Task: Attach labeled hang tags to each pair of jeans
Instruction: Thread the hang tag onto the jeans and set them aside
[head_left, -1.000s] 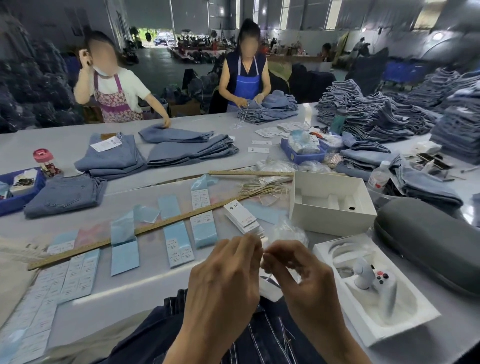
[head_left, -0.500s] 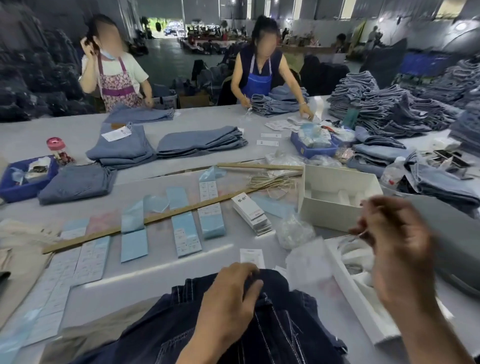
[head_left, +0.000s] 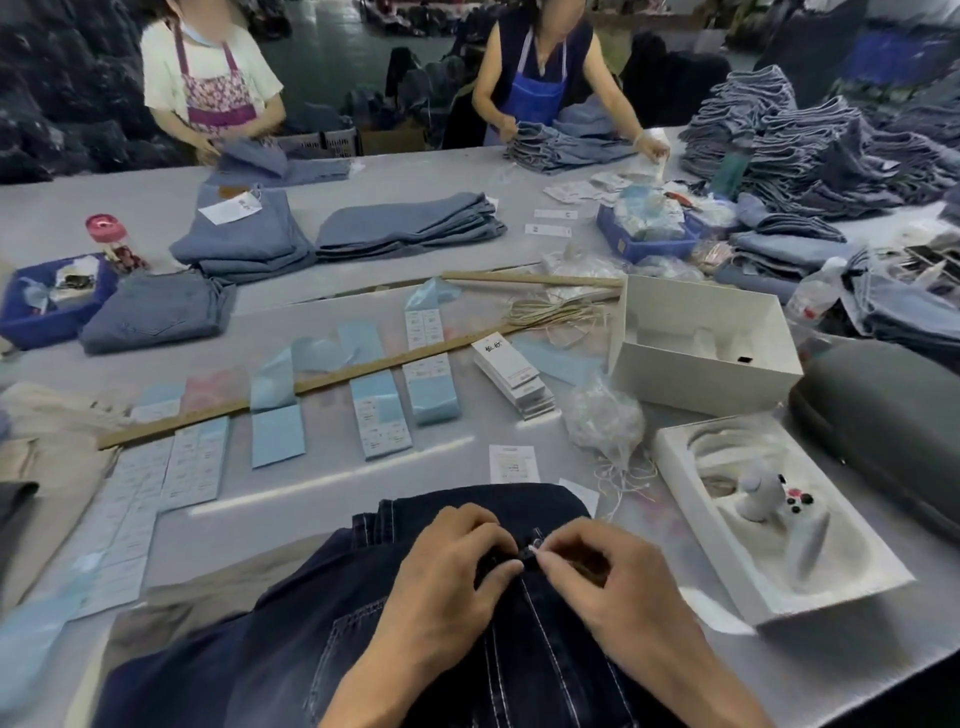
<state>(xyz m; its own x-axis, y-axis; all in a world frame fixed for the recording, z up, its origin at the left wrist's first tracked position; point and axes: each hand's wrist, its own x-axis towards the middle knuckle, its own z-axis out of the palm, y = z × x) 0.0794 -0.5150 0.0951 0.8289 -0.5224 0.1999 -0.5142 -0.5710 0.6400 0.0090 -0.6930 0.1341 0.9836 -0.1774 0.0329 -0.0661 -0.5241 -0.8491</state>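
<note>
A: Head camera puts the dark jeans (head_left: 457, 623) straight in front of you, lying on the grey table (head_left: 311, 499) at its near edge, waistband away from you. How do you expect them to handle?

B: As soft, fairly heavy denim, I'd judge. The cloth will slump and fold wherever you lift it, so take hold at a stiff point: the waistband or a belt loop, where the seams give you something firm. You are already there.

A: And the hands?

B: Your left hand (head_left: 447, 577) has its fingers curled down onto the denim, bunching a fold just beside the small pale piece (head_left: 534, 546) between your two hands. Your right hand (head_left: 597, 577) pinches that piece between thumb and forefinger, the other fingers tucked in. Both grips are tight, closed on what they hold.

A: Is that piece a fastener or a string end?

B: Too small to tell. It is light and slippery-looking, so keep the pinch close to its tip.

A: Where are the tags?

B: One printed hang tag (head_left: 512, 464) lies flat on the table just beyond the waistband, a stack of tags (head_left: 511, 371) farther off, and a tangle of thin strings (head_left: 621, 475) to its right. Paper, light, easily creased.
</note>
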